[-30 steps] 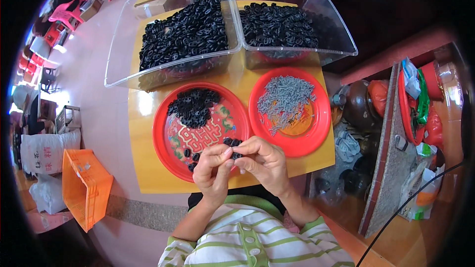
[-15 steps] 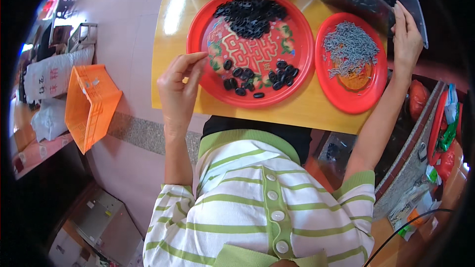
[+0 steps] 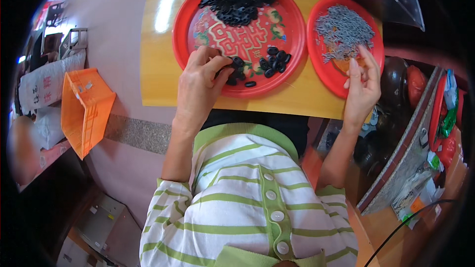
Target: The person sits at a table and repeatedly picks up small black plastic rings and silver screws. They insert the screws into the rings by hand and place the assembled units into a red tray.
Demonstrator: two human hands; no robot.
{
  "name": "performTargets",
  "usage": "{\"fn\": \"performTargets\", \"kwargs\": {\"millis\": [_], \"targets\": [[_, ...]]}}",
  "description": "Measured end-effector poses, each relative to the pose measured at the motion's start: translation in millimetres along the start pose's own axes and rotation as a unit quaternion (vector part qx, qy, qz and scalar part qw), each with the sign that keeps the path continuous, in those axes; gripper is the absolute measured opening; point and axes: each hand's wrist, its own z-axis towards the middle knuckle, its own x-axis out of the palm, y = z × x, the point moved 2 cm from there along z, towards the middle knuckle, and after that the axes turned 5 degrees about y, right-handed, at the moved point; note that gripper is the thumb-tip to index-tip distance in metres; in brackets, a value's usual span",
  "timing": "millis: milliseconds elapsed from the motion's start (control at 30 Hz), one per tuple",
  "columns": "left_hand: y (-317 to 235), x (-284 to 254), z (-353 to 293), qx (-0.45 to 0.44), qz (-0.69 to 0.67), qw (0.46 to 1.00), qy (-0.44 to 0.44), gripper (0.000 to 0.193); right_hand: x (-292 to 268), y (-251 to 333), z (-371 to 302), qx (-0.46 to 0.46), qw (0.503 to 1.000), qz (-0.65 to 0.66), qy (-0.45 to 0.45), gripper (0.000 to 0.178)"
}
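1. Yellow laminate table top point(image 3: 158, 69) fills the upper middle; we see glare on it at 11 o'clock of the big plate.
2. Large red plate point(image 3: 292, 49) sits centre-top. Black rings point(image 3: 237, 1) are heaped at its 12 o'clock, and a smaller loose cluster point(image 3: 274, 62) lies at its 5 o'clock.
3. Our left hand point(image 3: 200, 86) rests on the plate's 7 o'clock rim, fingertips pinched closed on a black ring point(image 3: 237, 61) at the edge of that loose cluster.
4. Small red plate point(image 3: 321, 64) sits at 3 o'clock of the large one, touching or nearly so, and holds a pile of grey metal pins point(image 3: 344, 29).
5. Our right hand point(image 3: 363, 86) is at that plate's 5 o'clock, fingers half curled over the pile's edge. We cannot tell whether it holds a pin.
6. Clear plastic bin point(image 3: 391, 0) sits at 1 o'clock, partly cut off.
7. Room: pinkish floor, orange crate point(image 3: 84, 111) at 9 o'clock, white sacks point(image 3: 44, 86) beyond it, and a cluttered shelf point(image 3: 420, 168) at 4 o'clock.
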Motion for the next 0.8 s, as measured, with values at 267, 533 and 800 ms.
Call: {"fn": "performTargets", "kwargs": {"millis": [267, 533, 800], "targets": [[-0.5, 9.7, 5.5, 0.004, 0.027, 0.999, 0.021, 0.021, -30.1, -9.3, -10.9, 0.019, 0.993, -0.112, 0.020, 0.014], [-20.2, 6.6, 5.6, -0.015, -0.018, 0.999, 0.037, 0.014, -70.0, -16.0, 1.1, -0.019, 0.953, -0.304, 0.001, 0.010], [-34.1, 32.0, -2.2, -0.034, -0.230, 0.973, -0.004, 0.009, -75.8, -21.2, 11.2, -0.034, 0.913, -0.387, 0.123, 0.010]]}}
